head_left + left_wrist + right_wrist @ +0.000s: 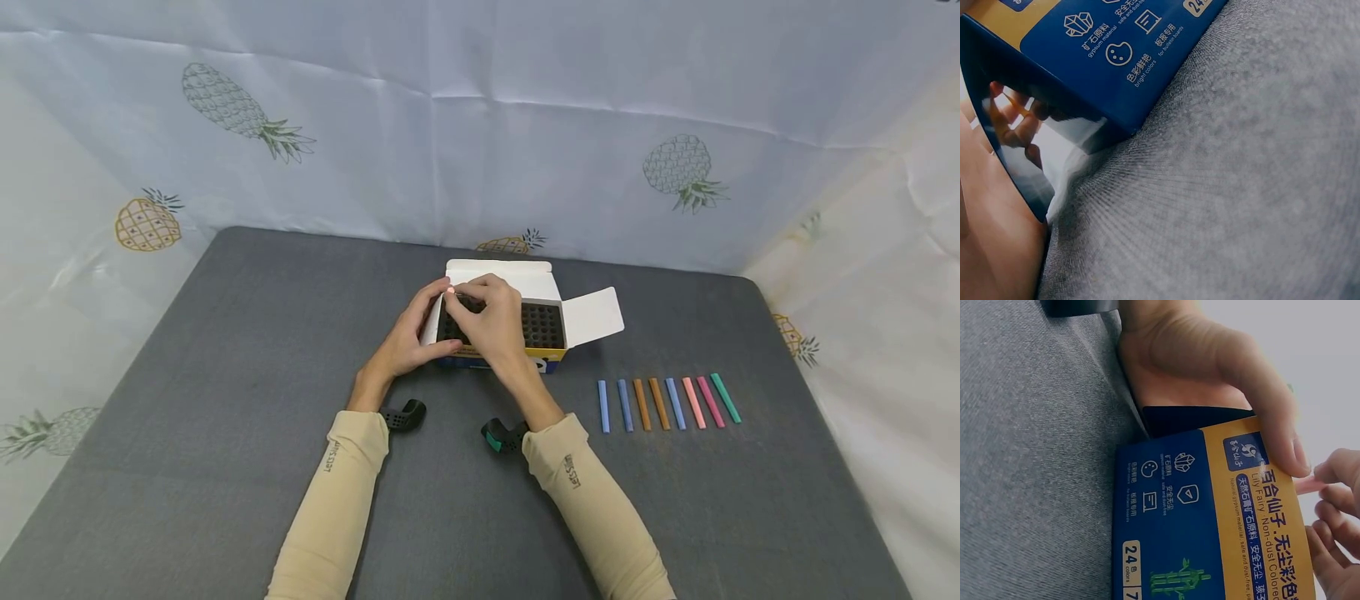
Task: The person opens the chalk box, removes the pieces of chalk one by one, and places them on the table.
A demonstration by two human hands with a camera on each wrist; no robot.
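An open chalk box (553, 355), blue and yellow, stands on the table with a black holder full of round holes (542, 325) inside. My left hand (408, 340) holds the box at its left end, thumb along the front top edge and fingers toward the back. In the right wrist view that thumb lies against the yellow band of the box. Over the left end of the holder, my right hand (495, 321) pinches a pink chalk stick (1309, 484) between thumb and fingers. The right hand covers part of the holder, and most of this stick is hidden.
Several chalk sticks (658, 404) in blue, brown, pink, magenta and green lie in a row on the grey table (225, 400) right of the box. The white lid (504, 268) stands up behind, and a side flap (592, 317) sticks out right. A pineapple-print cloth (465, 167) hangs behind.
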